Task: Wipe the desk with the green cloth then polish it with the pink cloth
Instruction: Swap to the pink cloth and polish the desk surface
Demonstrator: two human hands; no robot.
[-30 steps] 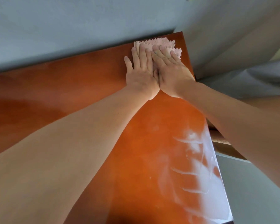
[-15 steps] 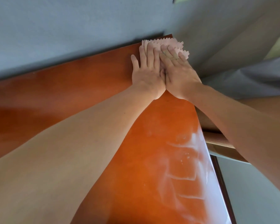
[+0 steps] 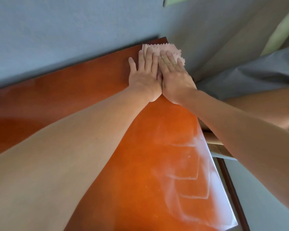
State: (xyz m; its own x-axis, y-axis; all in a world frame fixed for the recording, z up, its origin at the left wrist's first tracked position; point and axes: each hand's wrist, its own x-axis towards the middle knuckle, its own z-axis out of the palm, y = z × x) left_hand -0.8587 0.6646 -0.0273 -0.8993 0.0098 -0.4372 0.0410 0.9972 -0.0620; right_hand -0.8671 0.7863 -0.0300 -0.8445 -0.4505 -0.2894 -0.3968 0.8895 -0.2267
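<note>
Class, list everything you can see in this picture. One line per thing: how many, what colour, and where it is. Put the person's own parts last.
Pink cloth: one, pale pink, at the far right corner of the desk, under both hands.
Desk: one, glossy orange-brown, fills the middle of the view; pale streaks near its right edge.
Wall: one, grey-blue, behind the desk.
Grey fabric: one, grey, right of the desk; what it is cannot be told.
Left hand: one, flat on the cloth, fingers straight.
Right hand: one, flat on the cloth beside the left, fingers straight.
</note>
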